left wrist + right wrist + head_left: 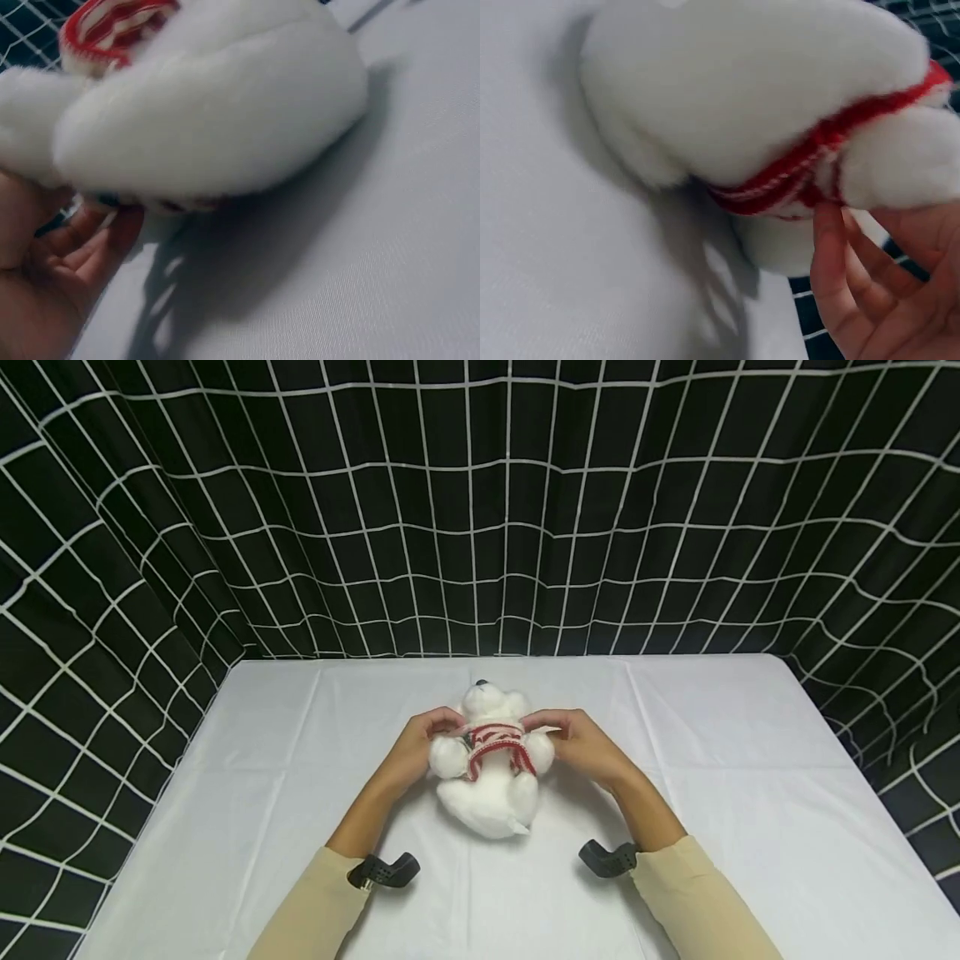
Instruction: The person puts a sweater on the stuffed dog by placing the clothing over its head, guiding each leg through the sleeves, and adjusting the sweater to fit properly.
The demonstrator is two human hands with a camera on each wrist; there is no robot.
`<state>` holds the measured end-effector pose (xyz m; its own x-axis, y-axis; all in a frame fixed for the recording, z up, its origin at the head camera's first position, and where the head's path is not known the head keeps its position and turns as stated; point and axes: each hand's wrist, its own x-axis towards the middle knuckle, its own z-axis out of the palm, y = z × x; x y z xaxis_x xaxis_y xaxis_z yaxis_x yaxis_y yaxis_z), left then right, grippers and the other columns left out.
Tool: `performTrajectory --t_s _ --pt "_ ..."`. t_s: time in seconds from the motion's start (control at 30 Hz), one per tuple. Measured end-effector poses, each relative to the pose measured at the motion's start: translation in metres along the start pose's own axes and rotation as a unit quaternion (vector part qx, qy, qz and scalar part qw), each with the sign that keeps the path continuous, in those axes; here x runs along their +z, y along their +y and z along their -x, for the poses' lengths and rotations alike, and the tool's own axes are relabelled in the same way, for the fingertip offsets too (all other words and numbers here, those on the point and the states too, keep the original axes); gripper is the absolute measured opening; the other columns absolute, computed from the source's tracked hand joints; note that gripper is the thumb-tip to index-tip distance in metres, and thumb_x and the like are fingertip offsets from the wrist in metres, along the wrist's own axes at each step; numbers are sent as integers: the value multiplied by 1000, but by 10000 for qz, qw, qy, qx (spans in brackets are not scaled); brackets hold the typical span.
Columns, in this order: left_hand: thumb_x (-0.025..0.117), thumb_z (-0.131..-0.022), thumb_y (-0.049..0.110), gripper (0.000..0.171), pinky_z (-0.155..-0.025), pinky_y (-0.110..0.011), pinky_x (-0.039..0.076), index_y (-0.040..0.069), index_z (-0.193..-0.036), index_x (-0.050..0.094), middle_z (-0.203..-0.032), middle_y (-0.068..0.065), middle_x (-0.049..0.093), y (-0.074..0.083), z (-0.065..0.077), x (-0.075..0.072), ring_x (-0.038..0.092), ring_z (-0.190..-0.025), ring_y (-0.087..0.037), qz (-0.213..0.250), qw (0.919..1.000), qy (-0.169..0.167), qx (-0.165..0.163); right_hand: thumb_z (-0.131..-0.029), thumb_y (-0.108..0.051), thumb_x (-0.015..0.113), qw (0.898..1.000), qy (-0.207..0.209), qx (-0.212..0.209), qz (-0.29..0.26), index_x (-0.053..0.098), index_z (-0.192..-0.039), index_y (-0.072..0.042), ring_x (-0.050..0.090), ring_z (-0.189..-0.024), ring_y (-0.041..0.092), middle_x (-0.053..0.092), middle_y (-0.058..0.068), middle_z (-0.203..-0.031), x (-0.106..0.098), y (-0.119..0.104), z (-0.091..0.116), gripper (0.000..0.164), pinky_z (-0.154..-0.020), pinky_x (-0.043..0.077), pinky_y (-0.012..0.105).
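Note:
A white plush bear with a dark nose and a red-and-white knitted garment is between both hands, its head toward the far side of the table. My left hand grips it by the arm and side at the left, with fingers curled beneath, as the left wrist view shows. On the opposite side my right hand holds the other arm, thumb above and fingertips against the knitted edge. Shadows of the bear and fingers fall on the cloth below. Part of the fingers is hidden behind the plush arms.
White cloth with fold creases covers the table. Black curtain with a white grid encloses the back and both sides. Black curved wrist mounts stick out inward from both beige sleeves.

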<state>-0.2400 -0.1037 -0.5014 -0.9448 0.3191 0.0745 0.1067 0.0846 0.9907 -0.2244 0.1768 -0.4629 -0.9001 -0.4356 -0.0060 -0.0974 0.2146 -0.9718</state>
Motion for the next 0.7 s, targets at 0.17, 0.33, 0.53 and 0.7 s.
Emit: performTrajectory --t_s 0.17,0.33,0.53,0.7 --pt "66 -97 5 13 -81 -25 51 -4 -106 63 -97 -8 68 4 -3 7 66 -87 -11 -248 9989 77 392 -84 8 65 9974 307 -258 596 70 -104 5 66 -84 19 69 18 -106 8 -1 -7 21 -72 49 26" --pt "75 -87 2 22 -74 -32 50 8 -104 62 -80 -7 69 8 0 7 64 -77 -17 -1455 9841 752 682 -86 -3 68 9864 979 57 1320 70 -99 3 65 -83 19 72 13 -95 14 3 -13 15 -68 50 27" --pt "74 -78 -8 33 -74 -37 51 9 -104 63 -85 -9 71 11 8 5 64 -79 -24 -2195 9664 1217 561 -87 -8 71 9791 1283 457 1512 72 -101 1 61 -79 13 74 11 -91 20 8 -14 17 -63 48 26" --pt "55 -83 -4 23 -62 -31 55 3 -97 71 -66 -4 62 15 24 0 55 -59 -15 -1421 9861 797 -339 -84 1 68 9867 1136 461 1069 69 -107 5 63 -73 12 75 12 -90 17 4 1 23 -61 50 26"
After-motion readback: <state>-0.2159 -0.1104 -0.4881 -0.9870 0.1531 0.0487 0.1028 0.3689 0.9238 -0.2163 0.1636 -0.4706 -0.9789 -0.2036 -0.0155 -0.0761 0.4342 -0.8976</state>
